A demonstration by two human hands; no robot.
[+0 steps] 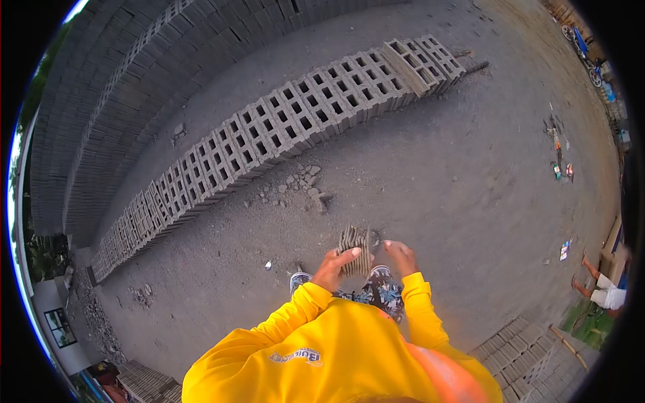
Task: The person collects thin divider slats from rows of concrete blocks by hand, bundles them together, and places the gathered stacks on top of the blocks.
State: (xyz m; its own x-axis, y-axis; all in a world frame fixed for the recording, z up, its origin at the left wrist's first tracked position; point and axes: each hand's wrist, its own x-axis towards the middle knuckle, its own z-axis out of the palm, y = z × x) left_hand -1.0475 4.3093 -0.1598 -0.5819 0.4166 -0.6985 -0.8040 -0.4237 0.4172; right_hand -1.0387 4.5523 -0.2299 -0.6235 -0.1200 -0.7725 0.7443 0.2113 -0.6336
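Note:
Low in front of my body, my left hand (329,270) grips a bundle of thin, flat, grey-brown pieces (355,254) with ridged edges, its thumb lying across the top. Their exact kind is not clear. Just to the right of the bundle is my right hand (401,257), its fingers curled in and a small gap between it and the pieces. Whatever it pinches, if anything, is hidden. Both arms wear yellow sleeves. Beneath the hands show my patterned trousers (384,293) and shoes.
A long row of hollow concrete blocks (269,124) curves across the ground ahead, with tall block stacks (101,134) behind it. Broken rubble (312,185) lies before the row. More blocks (524,356) stand at lower right. A person (608,293) is at the far right; litter (564,250) lies nearby.

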